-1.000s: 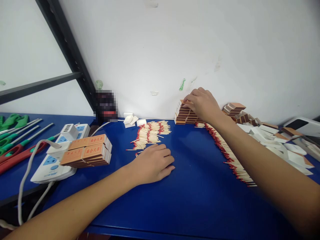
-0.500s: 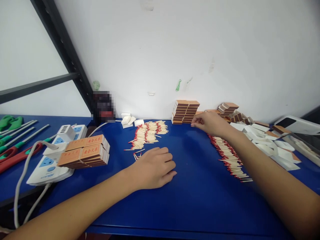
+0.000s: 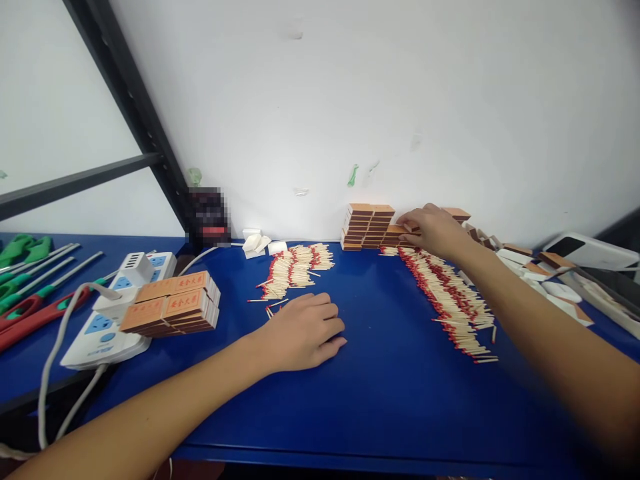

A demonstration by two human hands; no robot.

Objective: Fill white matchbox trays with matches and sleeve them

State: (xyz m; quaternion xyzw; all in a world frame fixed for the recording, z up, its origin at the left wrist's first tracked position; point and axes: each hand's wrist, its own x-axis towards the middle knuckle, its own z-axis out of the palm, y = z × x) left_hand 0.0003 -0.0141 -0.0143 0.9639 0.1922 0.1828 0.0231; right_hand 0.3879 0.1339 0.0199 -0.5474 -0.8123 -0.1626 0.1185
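Observation:
My left hand rests palm down on the blue table, fingers loosely bent and slightly apart, with nothing visible in it. A few loose matches lie partly hidden behind its wrist. Beyond it spreads a pile of red-tipped matches. Near the wall, my right hand has thumb and fingers around a matchbox at the end of a low row. To its left stands a taller stack of brown matchboxes. A long band of matches lies below my right hand and forearm.
Bundled matchboxes sit on a white power strip at left. White paper trays lie at the back. More matchboxes, loose trays and a white device are at right. Green-handled tools lie far left.
My right hand has moved right along the wall, from in front of the tall stack to the lower row of matchboxes. My left hand has stayed resting in place.

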